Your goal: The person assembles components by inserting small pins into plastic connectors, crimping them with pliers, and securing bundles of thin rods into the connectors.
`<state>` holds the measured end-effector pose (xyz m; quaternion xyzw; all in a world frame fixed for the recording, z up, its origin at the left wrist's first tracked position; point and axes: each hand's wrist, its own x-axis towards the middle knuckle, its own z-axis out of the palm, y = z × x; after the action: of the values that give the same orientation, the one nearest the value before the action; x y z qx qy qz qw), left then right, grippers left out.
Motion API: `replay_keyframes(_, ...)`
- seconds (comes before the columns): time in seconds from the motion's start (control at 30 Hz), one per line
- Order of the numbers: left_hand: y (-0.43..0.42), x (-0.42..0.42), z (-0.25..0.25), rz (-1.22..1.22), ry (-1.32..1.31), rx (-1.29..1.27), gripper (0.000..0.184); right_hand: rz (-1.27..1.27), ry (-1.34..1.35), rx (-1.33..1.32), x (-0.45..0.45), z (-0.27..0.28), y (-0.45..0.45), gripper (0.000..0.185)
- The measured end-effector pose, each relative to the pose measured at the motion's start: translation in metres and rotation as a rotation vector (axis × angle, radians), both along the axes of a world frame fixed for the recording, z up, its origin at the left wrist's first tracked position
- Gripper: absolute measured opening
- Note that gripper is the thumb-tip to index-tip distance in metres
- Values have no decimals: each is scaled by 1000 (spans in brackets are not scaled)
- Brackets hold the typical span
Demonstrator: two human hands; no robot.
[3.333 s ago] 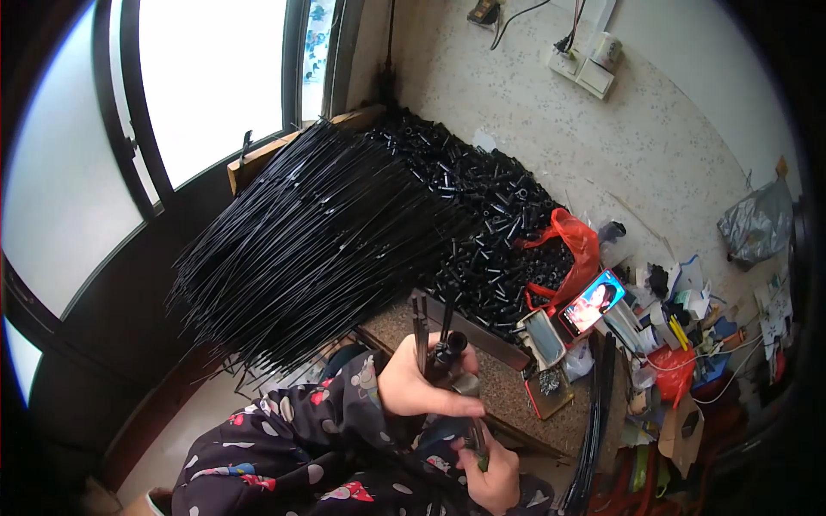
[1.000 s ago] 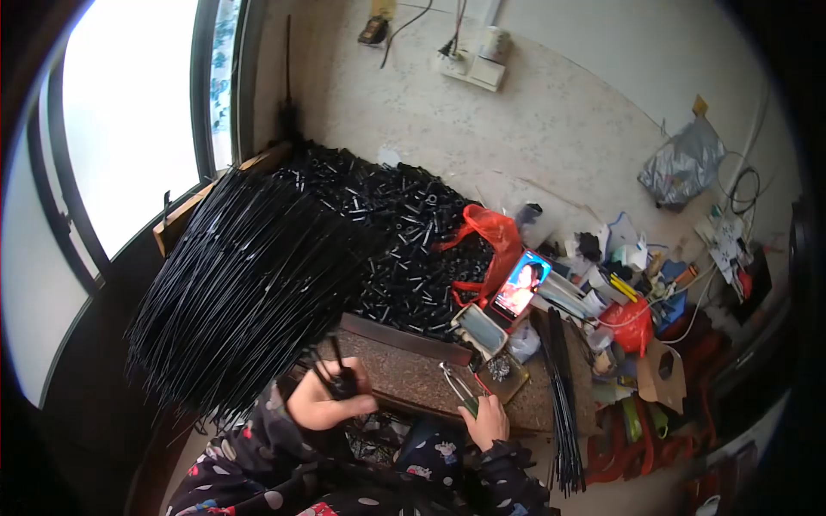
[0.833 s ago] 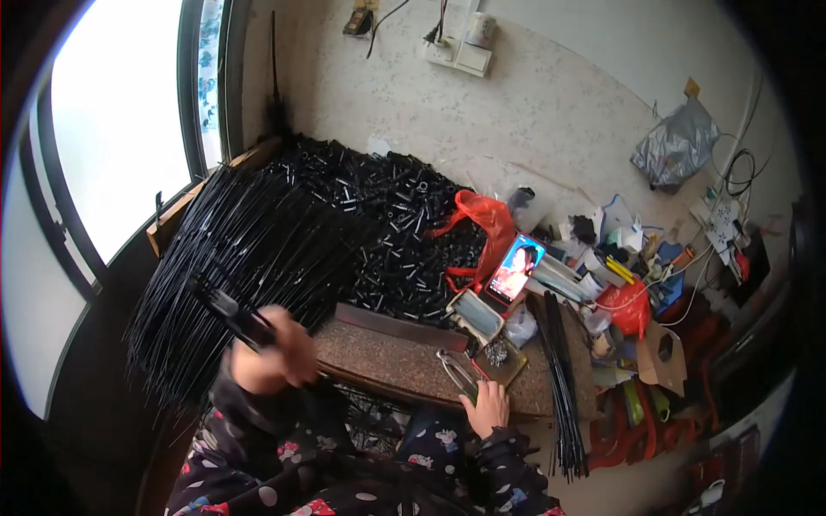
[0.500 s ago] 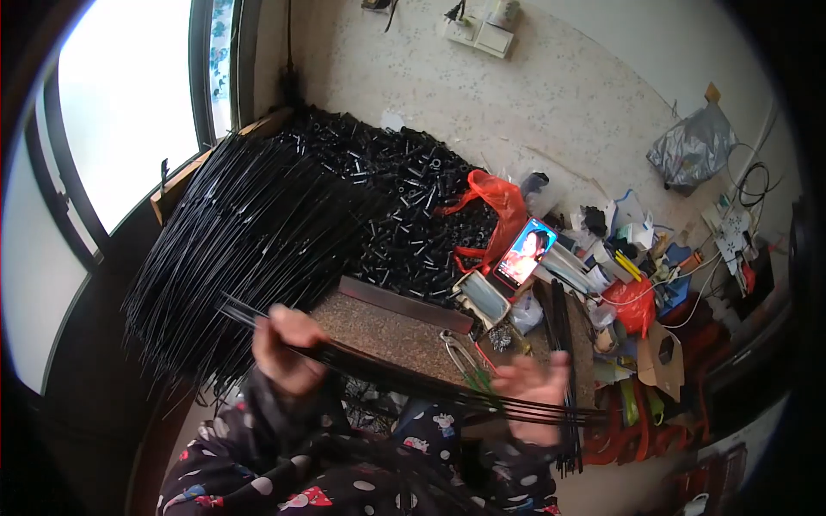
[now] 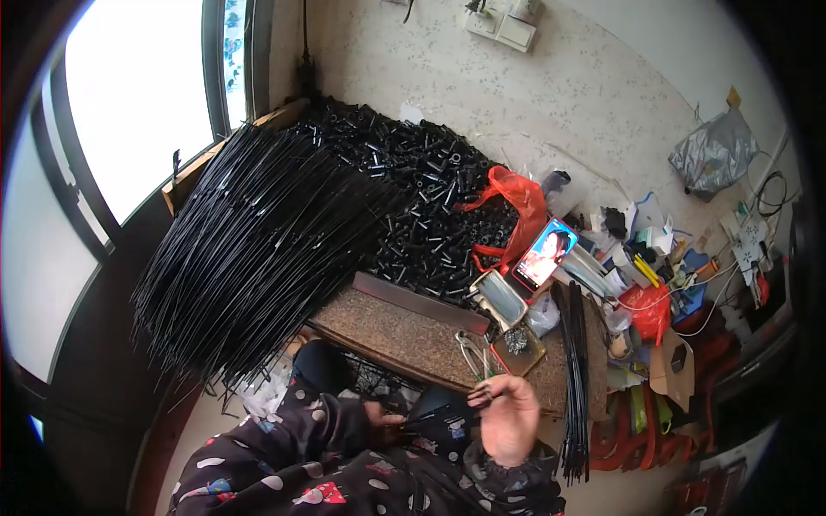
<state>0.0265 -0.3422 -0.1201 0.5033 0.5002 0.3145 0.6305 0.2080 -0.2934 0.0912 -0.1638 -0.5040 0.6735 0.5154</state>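
Observation:
My left hand (image 5: 383, 419) is low over my lap, closed, with its sleeve covering much of it. A few thin black rods (image 5: 430, 416) seem to run from it towards the right, hard to make out against the dark trousers. My right hand (image 5: 509, 421) is raised at the table's front edge, fingers bent together. Something small and dark shows at its fingertips, too small to name. Close to its right, a bundle of long black rods (image 5: 575, 387) hangs over the table edge. Pliers (image 5: 469, 354) with green handles lie just beyond that hand.
A big sheaf of black rods (image 5: 249, 249) fills the left side. Behind it is a heap of short black tubes (image 5: 430, 189). A metal bar (image 5: 420, 304) lies on the brown tabletop (image 5: 379, 322). A lit phone (image 5: 546, 254), a red bag (image 5: 520, 202) and clutter stand at the right.
The long black rods stretched between my hands no longer show that way. My left hand has moved down and right to my lap; my right hand has drawn slightly left, its fingers bending. The view has shifted.

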Motion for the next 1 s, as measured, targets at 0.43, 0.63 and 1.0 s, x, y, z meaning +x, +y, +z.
replay_keyframes(0.43,32,6,229,435,209,877,20,-65,-137,55,-30,7,20,12)
replay_keyframes(0.63,77,11,212,259,-10,816,19,33,-20,-89,-17,-6,59,13)
replay_keyframes(1.0,375,-23,113,130,1129,1251,36,-206,-32,-248,-10,-32,117,12)
